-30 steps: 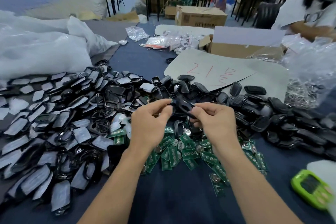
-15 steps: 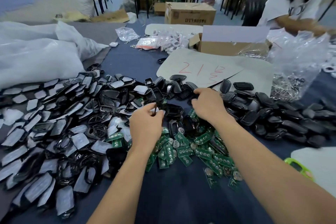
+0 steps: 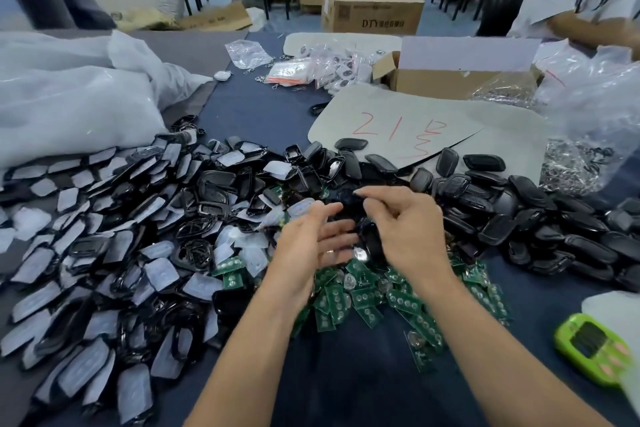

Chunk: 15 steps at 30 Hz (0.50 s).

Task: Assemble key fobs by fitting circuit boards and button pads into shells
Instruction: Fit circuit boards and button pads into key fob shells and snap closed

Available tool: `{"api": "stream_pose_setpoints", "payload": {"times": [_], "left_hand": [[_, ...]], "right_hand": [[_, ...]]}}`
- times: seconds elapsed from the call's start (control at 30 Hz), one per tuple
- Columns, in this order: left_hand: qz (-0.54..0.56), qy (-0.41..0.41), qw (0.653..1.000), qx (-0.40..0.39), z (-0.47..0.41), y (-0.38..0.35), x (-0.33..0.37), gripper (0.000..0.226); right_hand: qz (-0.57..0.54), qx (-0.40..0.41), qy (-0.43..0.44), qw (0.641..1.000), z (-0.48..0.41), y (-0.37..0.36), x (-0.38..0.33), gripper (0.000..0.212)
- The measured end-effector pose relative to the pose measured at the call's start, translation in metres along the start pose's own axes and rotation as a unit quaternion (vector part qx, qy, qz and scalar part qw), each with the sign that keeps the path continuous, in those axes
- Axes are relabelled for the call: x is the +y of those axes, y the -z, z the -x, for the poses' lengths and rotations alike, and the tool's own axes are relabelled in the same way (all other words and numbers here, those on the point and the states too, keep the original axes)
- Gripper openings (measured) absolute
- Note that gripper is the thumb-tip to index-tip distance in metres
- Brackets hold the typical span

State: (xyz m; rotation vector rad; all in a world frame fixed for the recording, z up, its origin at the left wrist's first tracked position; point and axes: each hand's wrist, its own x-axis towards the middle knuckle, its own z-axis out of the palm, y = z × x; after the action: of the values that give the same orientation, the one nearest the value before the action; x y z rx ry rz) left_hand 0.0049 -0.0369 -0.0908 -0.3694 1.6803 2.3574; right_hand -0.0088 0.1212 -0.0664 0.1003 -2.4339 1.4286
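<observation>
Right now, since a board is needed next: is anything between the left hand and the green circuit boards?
Nothing visible. The open left hand hangs over the green circuit boards, which lie uncovered. Black shells crowd only the pile's far edge.

Cardboard box (image 3: 372, 9), standing behind the table: black printed lettering is reading "DTY", and the characters following it are blurring past legibility. A dark square printed mark is sitting left of that lettering. Grey sheet (image 3: 415, 114), lying just beyond the black shells (image 3: 519, 211): red handwriting is showing "21", followed by what is probably one handwritten character.
</observation>
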Motion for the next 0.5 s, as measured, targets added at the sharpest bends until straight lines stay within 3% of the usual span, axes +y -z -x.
{"api": "stream_pose_setpoints", "payload": {"times": [0.07, 0.17, 0.3, 0.37, 0.5], "left_hand": [[0.073, 0.045, 0.993, -0.082, 0.008, 0.003, 0.001, 0.043], [0.108, 0.035, 0.986, -0.121, 0.018, 0.012, -0.005, 0.037], [0.042, 0.005, 0.999, -0.019, 0.036, 0.012, -0.014, 0.05], [0.001, -0.012, 0.999, 0.042, 0.043, 0.011, -0.014, 0.048], [-0.044, -0.055, 0.993, 0.098, 0.057, 0.011, -0.016, 0.033]], "right_hand": [[-0.033, -0.021, 0.029, 0.999, 0.026, -0.002, -0.004, 0.03], [-0.049, -0.06, 0.042, 0.996, 0.048, -0.001, 0.0, 0.033], [-0.076, -0.075, -0.022, 0.994, 0.066, 0.009, 0.005, 0.04], [0.005, -0.043, -0.054, 0.998, 0.069, 0.015, 0.01, 0.033], [0.17, -0.129, -0.092, 0.973, 0.063, 0.011, 0.008, 0.015]]}}
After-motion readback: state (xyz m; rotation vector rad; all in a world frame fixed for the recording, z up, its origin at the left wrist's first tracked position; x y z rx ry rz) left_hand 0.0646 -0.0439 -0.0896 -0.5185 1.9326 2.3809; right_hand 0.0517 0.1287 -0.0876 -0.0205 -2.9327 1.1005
